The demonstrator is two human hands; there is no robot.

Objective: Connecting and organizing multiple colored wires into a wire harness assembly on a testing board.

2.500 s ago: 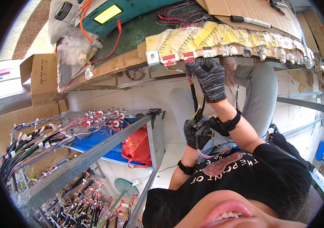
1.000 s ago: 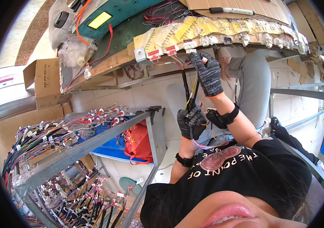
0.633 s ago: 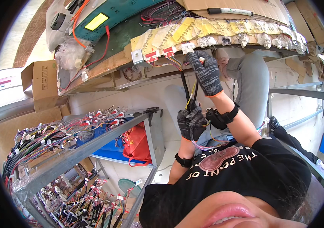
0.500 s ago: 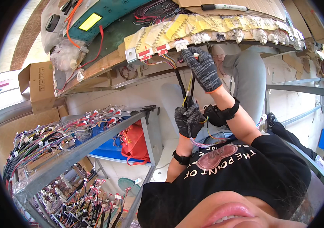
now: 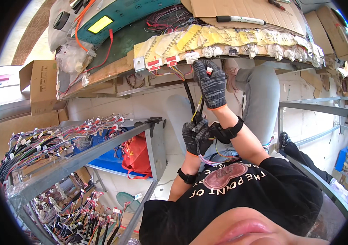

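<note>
Pale tiled floor [image 5: 141,101] lies beneath the right fingers [image 5: 200,73]; a green-topped, wooden-edged counter [image 5: 104,72] stands just beyond them, a grey metal-framed rack [image 5: 86,157] to their left.

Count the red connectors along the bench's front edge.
2: the left red connector beside the metal bracket; the right red connector between that and the white connector.

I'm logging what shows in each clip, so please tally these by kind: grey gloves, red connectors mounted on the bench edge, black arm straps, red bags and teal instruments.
Grey gloves: 2
Red connectors mounted on the bench edge: 2
Black arm straps: 2
Red bag: 1
Teal instrument: 1
Total: 8
</note>
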